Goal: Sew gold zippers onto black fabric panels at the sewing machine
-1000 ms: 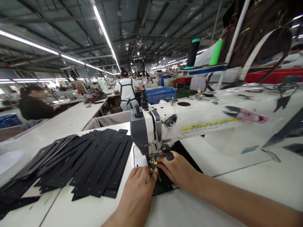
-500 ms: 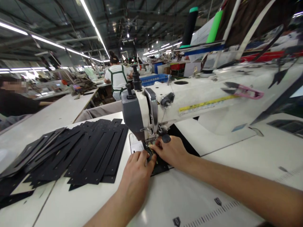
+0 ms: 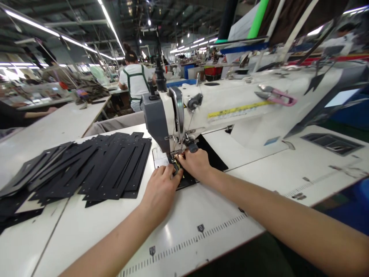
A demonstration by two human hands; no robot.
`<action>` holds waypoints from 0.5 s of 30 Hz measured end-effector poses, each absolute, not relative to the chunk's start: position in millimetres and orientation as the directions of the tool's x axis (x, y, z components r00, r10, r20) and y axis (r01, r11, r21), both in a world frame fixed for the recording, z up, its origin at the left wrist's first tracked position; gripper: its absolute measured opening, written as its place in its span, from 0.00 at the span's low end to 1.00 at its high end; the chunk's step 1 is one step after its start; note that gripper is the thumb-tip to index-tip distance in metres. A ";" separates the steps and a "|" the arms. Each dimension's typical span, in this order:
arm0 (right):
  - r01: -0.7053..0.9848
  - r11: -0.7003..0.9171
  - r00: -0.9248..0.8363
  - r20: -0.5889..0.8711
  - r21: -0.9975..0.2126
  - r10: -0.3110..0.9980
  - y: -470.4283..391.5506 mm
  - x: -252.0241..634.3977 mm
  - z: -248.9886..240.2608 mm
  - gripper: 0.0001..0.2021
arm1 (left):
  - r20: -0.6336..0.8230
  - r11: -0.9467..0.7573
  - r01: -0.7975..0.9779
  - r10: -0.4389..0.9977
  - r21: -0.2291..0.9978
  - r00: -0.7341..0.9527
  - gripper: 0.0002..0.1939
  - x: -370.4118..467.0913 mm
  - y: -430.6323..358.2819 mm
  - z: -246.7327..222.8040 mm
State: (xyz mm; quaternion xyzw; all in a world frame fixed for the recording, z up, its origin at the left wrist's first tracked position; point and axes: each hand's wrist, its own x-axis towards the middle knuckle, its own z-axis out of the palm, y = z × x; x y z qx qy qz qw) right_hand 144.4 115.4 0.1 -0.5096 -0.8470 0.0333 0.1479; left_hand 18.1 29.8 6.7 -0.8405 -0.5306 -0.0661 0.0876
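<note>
Many black panels (image 3: 115, 169) lie beside the sewing machine (image 3: 225, 102); whether fingers (image 3: 165, 172) clamp is unclear.

The left hand (image 3: 161, 188) and the right hand (image 3: 194, 163) touch a black panel (image 3: 212, 152) beneath the head of a sewing machine (image 3: 236, 94) — slotted black pieces (image 3: 115, 165) overlap on the white surface (image 3: 109, 223), left of the machine.

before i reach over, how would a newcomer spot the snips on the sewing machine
Start at the big white sewing machine and follow the yellow tape strip along it to the right. At the strip's right end are the snips, grey blades pointing left. Their pink handle sets them apart from the yellow strip and white machine.
</note>
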 end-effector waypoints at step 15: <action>0.401 0.906 -0.811 0.409 -0.133 0.419 71.3 191.0 -11.6 0.19 | 0.499 -0.540 0.837 0.704 -0.089 0.506 0.15 6.0 20.0 -0.7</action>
